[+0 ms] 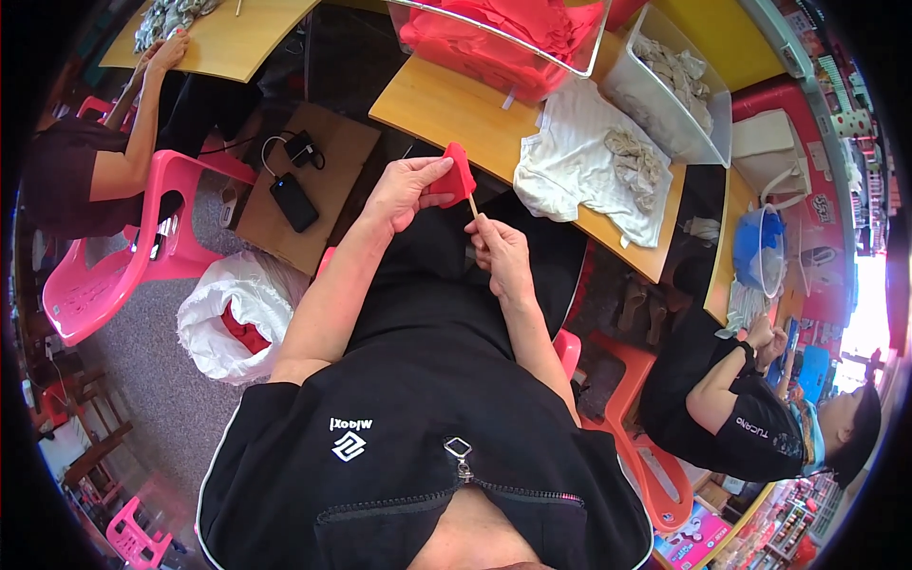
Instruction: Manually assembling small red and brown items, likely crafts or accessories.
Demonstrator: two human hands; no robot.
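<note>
One red piece, pinched in left hand, touches stick gripped by right hand.

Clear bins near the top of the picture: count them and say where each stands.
2: the first bin at top centre, holding red material; the second bin to its right, holding pale cloth. Others may be hidden.

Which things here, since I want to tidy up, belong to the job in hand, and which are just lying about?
In the job, it seems:
red piece, in the left hand
thin stick, in the right hand
probably the clear tub of matching red pieces

Apparently just lying about:
black device on the brown box
white garment on the table
</note>
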